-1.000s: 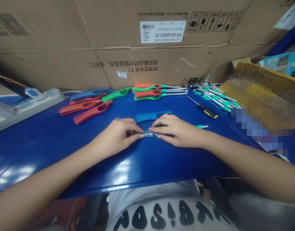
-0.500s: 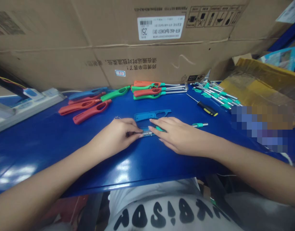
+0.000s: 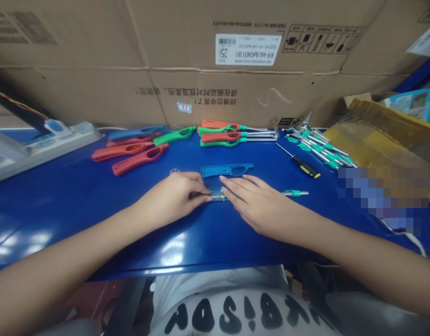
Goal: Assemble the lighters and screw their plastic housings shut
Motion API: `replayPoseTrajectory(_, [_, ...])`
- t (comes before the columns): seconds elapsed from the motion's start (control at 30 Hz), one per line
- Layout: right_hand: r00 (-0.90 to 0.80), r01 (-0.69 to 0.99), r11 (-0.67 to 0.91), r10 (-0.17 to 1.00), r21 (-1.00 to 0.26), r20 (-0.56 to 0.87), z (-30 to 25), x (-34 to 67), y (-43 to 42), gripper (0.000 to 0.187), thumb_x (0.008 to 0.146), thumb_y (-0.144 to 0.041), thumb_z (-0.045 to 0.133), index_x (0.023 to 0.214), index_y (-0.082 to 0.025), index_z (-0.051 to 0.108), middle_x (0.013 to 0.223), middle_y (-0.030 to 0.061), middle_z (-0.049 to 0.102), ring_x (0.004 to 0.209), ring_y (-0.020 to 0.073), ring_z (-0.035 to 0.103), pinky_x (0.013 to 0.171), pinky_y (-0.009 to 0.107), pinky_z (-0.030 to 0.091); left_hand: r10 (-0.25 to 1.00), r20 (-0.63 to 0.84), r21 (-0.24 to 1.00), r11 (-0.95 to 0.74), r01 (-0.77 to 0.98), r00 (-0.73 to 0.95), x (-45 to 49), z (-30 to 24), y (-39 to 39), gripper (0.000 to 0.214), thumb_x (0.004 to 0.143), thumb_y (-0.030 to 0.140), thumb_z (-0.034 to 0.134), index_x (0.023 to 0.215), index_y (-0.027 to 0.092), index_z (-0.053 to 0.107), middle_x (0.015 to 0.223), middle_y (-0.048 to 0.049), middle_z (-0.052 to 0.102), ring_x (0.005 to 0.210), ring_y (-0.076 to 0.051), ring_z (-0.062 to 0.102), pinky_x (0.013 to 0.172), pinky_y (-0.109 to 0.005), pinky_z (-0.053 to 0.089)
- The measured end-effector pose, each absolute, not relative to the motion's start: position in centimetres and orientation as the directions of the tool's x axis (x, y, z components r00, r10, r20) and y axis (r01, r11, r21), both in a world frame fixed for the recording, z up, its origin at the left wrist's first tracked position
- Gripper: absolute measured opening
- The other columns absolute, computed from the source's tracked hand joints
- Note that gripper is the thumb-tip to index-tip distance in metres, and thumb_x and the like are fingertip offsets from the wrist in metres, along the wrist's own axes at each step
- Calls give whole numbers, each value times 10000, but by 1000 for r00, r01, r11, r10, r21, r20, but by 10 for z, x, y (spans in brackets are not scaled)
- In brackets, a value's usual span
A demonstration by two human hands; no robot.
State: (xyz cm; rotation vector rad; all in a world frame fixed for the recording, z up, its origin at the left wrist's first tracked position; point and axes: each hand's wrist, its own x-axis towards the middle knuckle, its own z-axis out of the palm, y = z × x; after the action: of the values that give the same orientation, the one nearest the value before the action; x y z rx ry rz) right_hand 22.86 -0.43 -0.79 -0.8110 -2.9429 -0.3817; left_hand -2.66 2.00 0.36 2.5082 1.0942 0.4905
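The thumb and fingertips (image 3: pixel 201 194) of the left hand (image 3: pixel 172 199) are closed in a pinch on one end of a slim, clear-plastic and metal lighter insert (image 3: pixel 216 196). The insert lies flat on the glossy blue tabletop (image 3: pixel 95 205), just on the near side of a flat blue plastic half-shell (image 3: pixel 227 169). The right hand (image 3: pixel 262 205) grips nothing. Its fingers (image 3: pixel 234 187) are stretched out straight and close together, laid palm-down over the insert's other end and almost touching the half-shell's near edge. A green-collared metal nozzle (image 3: pixel 295 192) sticks out to the right of that hand; whether it is joined to the insert is hidden.

Left of the half-shell and further back lie red plastic handle shells (image 3: pixel 141 159) and a green handle shell (image 3: pixel 174 136). Straight behind it is a stack of assembled red and green lighters (image 3: pixel 236 136), and to its right a black-and-yellow screwdriver (image 3: pixel 306 166). A brown cardboard box (image 3: pixel 200 88) stands behind them all.

The risk, as I judge it, is slip. The insert is thin and the tabletop is slick, so uneven pressure from the flat right hand could roll or skew it out of the left pinch. Too much pressure could bend fine wire at the pinched end.
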Motion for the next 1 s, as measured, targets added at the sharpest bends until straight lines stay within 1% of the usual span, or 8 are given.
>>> replayPoseTrajectory(0.1, [-871, 491, 841, 474, 226, 130, -10, 228, -7, 493, 947, -114, 432, 1418, -13, 536, 1533, 202, 475, 1380, 317, 495, 1116, 506, 449, 754, 161, 457, -629, 629, 637, -26, 5, 20, 130, 906, 232, 700, 978, 201, 805, 904, -40, 725, 800, -177, 693, 779, -303, 514])
replayPoseTrajectory(0.27, [-872, 490, 847, 480, 204, 101, -7, 224, -9, 551, 884, -75, 450, 1415, 55, 515, 1515, 258, 470, 1338, 359, 535, 1064, 532, 482, 744, 145, 456, -636, 623, 653, -27, 7, 21, 123, 900, 220, 704, 968, 205, 806, 905, -38, 724, 809, -176, 689, 774, -294, 517])
replayPoseTrajectory(0.5, [-814, 521, 852, 515, -55, 268, 1, 236, 10, 392, 980, -179, 467, 1321, -134, 656, 1405, 117, 631, 1236, 283, 601, 1045, 481, 491, 731, 159, 468, -647, 601, 663, -28, 7, 20, 156, 909, 236, 692, 1018, 212, 800, 917, -31, 721, 800, -161, 680, 754, -276, 508])
replayPoseTrajectory(0.63, [-888, 428, 899, 437, -88, 143, 2, 240, 12, 426, 988, -178, 461, 1386, -110, 598, 1508, 152, 528, 1373, 296, 502, 1146, 534, 393, 741, 154, 482, -634, 604, 654, -28, 7, 21, 150, 895, 224, 703, 1004, 220, 806, 910, -29, 725, 790, -158, 683, 736, -267, 507])
replayPoseTrajectory(0.7, [-894, 433, 896, 441, -101, 78, 3, 239, 9, 457, 986, -173, 463, 1426, -88, 553, 1544, 183, 473, 1423, 306, 451, 1168, 542, 364, 746, 145, 485, -627, 610, 650, -28, 8, 21, 142, 889, 218, 708, 989, 227, 809, 908, -25, 728, 787, -156, 684, 726, -265, 506])
replayPoseTrajectory(0.8, [-878, 454, 881, 467, -129, 100, 4, 240, 9, 466, 992, -181, 467, 1450, -127, 532, 1552, 165, 468, 1428, 291, 446, 1179, 541, 340, 740, 154, 481, -635, 605, 655, -28, 8, 22, 138, 895, 229, 701, 985, 226, 806, 896, -23, 724, 772, -150, 680, 714, -261, 507])
replayPoseTrajectory(0.93, [-808, 500, 844, 535, -194, 245, 9, 248, 22, 373, 972, -205, 523, 1327, -211, 639, 1384, 114, 624, 1275, 264, 561, 1090, 491, 410, 738, 178, 460, -647, 608, 651, -29, 6, 20, 154, 914, 275, 681, 1007, 220, 790, 907, -19, 723, 751, -139, 675, 693, -249, 509])
replayPoseTrajectory(1.0, [-778, 527, 815, 577, -240, 249, 13, 255, 29, 295, 958, -236, 560, 1223, -215, 687, 1260, 109, 670, 1159, 256, 606, 1011, 459, 448, 738, 177, 433, -652, 622, 651, -30, 7, 19, 167, 918, 295, 669, 1031, 236, 777, 925, -11, 728, 737, -136, 669, 669, -248, 503])
